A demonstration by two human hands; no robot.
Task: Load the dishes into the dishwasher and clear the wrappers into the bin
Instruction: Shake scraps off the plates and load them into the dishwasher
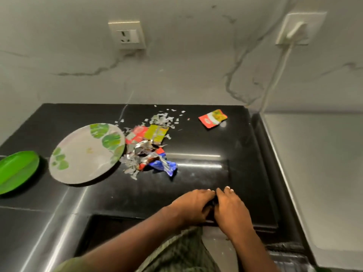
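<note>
A white plate with green leaf prints [86, 154] lies on the black counter [196, 134], and a green plate [16, 170] sits at the far left edge. Crumpled wrappers [151, 152] and torn foil scraps are piled just right of the white plate. A lone red sachet [213, 118] lies farther back right. My left hand [193, 205] and my right hand [230, 208] rest side by side, palms down, at the counter's front edge, fingers curled over the rim. Whether they grip anything is hidden.
A marble-look wall rises behind the counter, with a socket [127, 35] and a plugged-in charger [294, 31] whose cable hangs down. A grey appliance top [324, 163] stands to the right. A black bin bag [284, 250] shows below my right forearm.
</note>
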